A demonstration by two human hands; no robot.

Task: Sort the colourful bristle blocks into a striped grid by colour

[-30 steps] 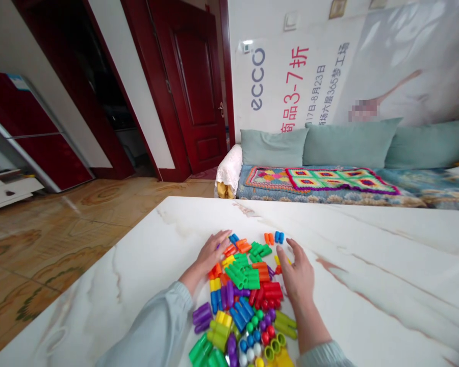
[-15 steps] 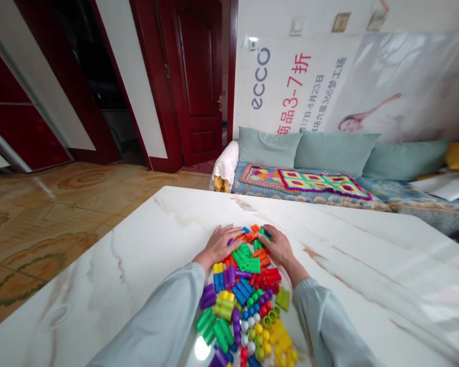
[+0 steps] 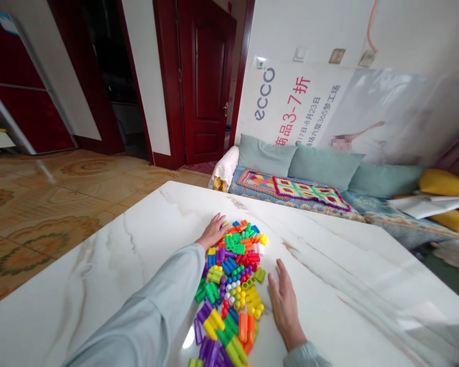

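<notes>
We see a long heap of bright plastic pieces (image 3: 235, 278) on the white table (image 3: 359, 316). There is lots of table top to the right, and the far edge is well past the heap. Our left hand (image 3: 213, 232) is loose at the heap's far left side; we can't tell if it touches. Our right hand (image 3: 285, 306) holds nothing, fingers out, just right of the heap. Our left sleeve (image 3: 137, 311) blocks the near left. Past the table sits a blue sofa (image 3: 371, 204).
</notes>
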